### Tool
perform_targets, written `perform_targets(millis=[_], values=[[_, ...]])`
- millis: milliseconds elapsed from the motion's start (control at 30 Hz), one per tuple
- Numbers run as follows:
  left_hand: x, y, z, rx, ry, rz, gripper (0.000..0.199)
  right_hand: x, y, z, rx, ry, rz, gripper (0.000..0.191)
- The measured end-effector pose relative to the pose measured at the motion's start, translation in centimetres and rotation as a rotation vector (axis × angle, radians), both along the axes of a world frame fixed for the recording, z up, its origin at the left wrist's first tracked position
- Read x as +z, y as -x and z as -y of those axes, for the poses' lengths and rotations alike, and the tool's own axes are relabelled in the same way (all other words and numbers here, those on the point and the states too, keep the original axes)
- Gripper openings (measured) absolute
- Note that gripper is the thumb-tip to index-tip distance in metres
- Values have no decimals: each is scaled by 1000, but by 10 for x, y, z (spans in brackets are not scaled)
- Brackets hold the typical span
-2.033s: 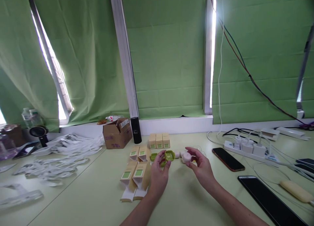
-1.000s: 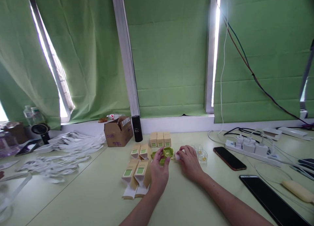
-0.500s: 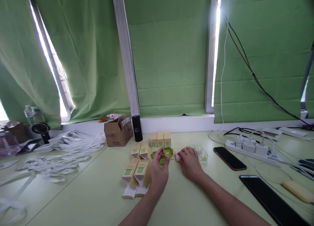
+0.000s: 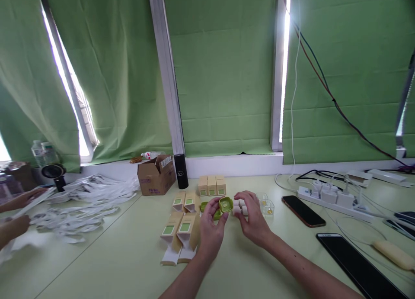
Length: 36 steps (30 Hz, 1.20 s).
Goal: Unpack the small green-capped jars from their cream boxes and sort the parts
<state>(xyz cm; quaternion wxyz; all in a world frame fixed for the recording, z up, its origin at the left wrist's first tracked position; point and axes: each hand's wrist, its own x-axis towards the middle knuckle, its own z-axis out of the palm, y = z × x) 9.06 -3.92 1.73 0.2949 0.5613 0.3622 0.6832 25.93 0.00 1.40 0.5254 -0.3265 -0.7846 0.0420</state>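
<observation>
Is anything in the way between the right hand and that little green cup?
Nothing visible blocks the gap from the right hand to the green cup in the left hand. Small white pieces sit by the right fingertips; whether one is held is unclear.

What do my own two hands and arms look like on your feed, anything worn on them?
Both the left hand and the right hand are bare: no gloves, and no rings that I can make out. No sleeve, watch or bracelet shows on the left forearm or the right forearm.
</observation>
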Motion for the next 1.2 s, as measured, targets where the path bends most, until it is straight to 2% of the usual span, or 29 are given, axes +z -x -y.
perform_targets(millis=[100, 267, 500, 633, 800, 1033, 1200], values=[[2, -2, 3, -68, 15, 19, 49, 0, 8, 16, 112, 29, -35, 52], [4, -6, 10, -160, 93, 0, 48, -13, 16, 26, 95, 35, -155, 55], [0, -9, 8, -130, 147, -77, 48, -16, 20, 27, 30, -26, -215, 38], [-2, -9, 6, -130, 140, -121, 48, -15, 19, 28, 5, -27, -190, 36], [-2, -7, 7, -49, 81, -244, 45, -10, 13, 31, 7, -64, -145, 38], [5, -3, 14, 187, -65, -348, 30, -6, 8, 33, 32, -60, -115, 35], [8, -3, 17, 226, -132, -409, 24, -8, 9, 33, 48, -40, -134, 32]])
